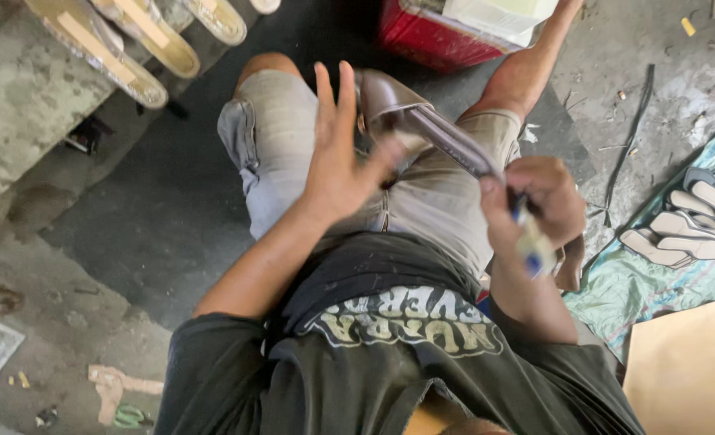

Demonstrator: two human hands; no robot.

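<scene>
Passage, left: dark floor strip (156,201) beside the left knee lies open up to the concrete ledge (19,89).
Obstacle, upper left: row of shoe soles (107,48) overhanging that ledge.
Obstacle, ahead: red box (434,36) standing just beyond the knees.
Obstacle, right: stacked cut pieces (688,221) on a teal cloth (639,290), tan board (688,370) near it.
Gap: narrow grey floor between right thigh and cloth, crossed by a black strip (631,137).

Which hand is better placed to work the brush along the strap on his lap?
Right, probably. The right hand already grips the brush at the near end of the brown strap. The left hand is spread open against the leather piece, apparently steadying it.
</scene>
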